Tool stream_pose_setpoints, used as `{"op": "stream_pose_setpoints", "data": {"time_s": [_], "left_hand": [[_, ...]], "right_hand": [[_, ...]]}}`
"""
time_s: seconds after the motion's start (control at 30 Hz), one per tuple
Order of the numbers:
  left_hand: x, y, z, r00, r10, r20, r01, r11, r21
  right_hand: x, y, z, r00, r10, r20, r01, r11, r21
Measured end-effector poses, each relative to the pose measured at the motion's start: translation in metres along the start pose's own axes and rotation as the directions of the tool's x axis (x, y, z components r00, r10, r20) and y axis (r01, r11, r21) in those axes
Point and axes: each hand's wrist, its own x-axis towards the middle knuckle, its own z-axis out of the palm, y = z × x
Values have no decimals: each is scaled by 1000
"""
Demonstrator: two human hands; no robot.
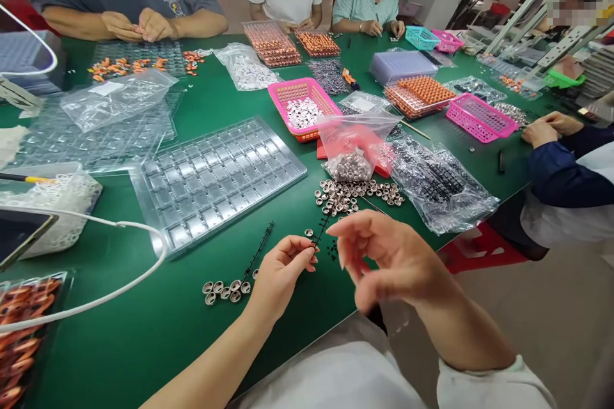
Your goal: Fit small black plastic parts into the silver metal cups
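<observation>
Between the thumb and fingers of my left hand [283,271] is a thin black plastic strip [322,229] with small side pegs, like a moulding sprue. My right hand [391,262] hovers just to the right, fingers curved and apart, with nothing visible in it. One metal ring-like cup [308,232] lies just beyond my left fingertips. A second black strip [259,249] rests on the table left of that hand, beside several metal cups [225,293]. Tiny black pieces [332,248] lie between my hands, partly hidden by the right one.
Ahead are a loose pile of metal cups [340,197], a bag of cups [352,165] and a bag of black parts [432,179]. A clear blister tray [220,182] lies left, a pink basket [275,97] behind. A white cable [129,287] loops at left. Co-workers sit around the table.
</observation>
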Motion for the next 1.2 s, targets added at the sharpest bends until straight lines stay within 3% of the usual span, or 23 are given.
{"op": "stream_pose_setpoints", "data": {"time_s": [0.17, 0.37, 0.47, 0.6, 0.73, 0.87, 0.93, 1.03, 1.1, 1.2], "left_hand": [[0, -1, -2, 998, 7, 57, -6, 1000, -6], [-3, -3, -3, 996, -15, 91, 11, 999, 42], [-4, -1, -1, 996, -18, 83, 14, 998, 56], [-5, 3, 0, 998, 1, 69, -10, 991, 131], [-7, 7, -3, 981, 177, 83, -194, 920, 340], [-9, 9, -9, 888, 422, 183, -452, 724, 521], [-9, 8, -11, 799, 528, 287, -589, 594, 548], [-9, 6, -13, 666, 615, 423, -730, 420, 539], [-9, 5, -14, 624, 630, 463, -764, 365, 532], [-9, 6, -15, 604, 636, 481, -781, 351, 516]], "right_hand": [[-8, 58, -25, 954, 109, -278, -109, 994, 15], [-19, 76, -25, 900, 148, -410, -167, 986, -12], [-19, 82, -23, 900, 67, -430, -104, 993, -63], [-25, 92, -26, 895, -133, -426, 51, 978, -200], [-35, 97, -38, 836, -288, -468, 130, 931, -342], [-39, 88, -50, 714, -363, -599, 90, 896, -435], [-39, 79, -52, 741, -372, -559, 55, 863, -502], [-40, 66, -50, 898, -272, -347, -25, 753, -657], [-39, 63, -47, 958, -182, -220, -50, 653, -755], [-38, 64, -44, 968, -222, -116, 33, 573, -819]]}}
